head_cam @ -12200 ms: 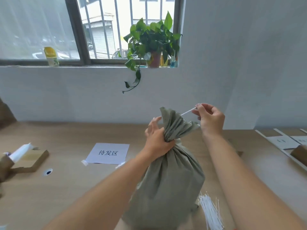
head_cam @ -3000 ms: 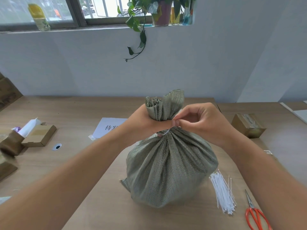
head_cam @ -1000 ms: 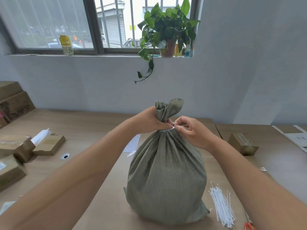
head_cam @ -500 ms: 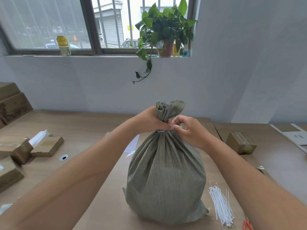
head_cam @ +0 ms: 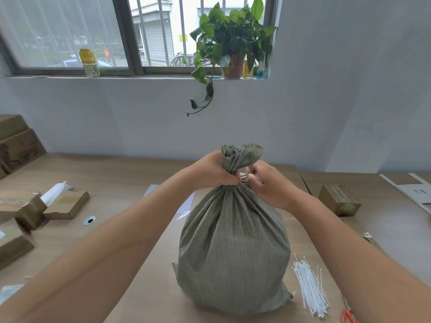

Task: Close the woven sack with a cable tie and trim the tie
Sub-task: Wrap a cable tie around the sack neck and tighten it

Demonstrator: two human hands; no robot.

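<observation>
A grey-green woven sack [head_cam: 233,248] stands full and upright on the wooden table [head_cam: 121,178]. My left hand [head_cam: 214,171] grips its gathered neck from the left, just under the bunched top. My right hand [head_cam: 265,183] is at the right side of the neck with thumb and fingers curled, pinching the white cable tie [head_cam: 243,176]. Only a small pale piece of that tie shows between my two hands. Whether the tie is pulled tight cannot be seen. Red-handled scissors [head_cam: 348,317] peek in at the bottom right edge.
A bundle of loose white cable ties [head_cam: 310,287] lies right of the sack. A small brown box [head_cam: 339,199] sits at the right, several cardboard boxes [head_cam: 65,203] at the left. A paper sheet [head_cam: 186,201] lies behind the sack; a potted plant [head_cam: 231,43] is on the sill.
My right hand has drawn slightly back and right from the neck, fingers looser around the tie. The left hand keeps its grip; the view shifted a little.
</observation>
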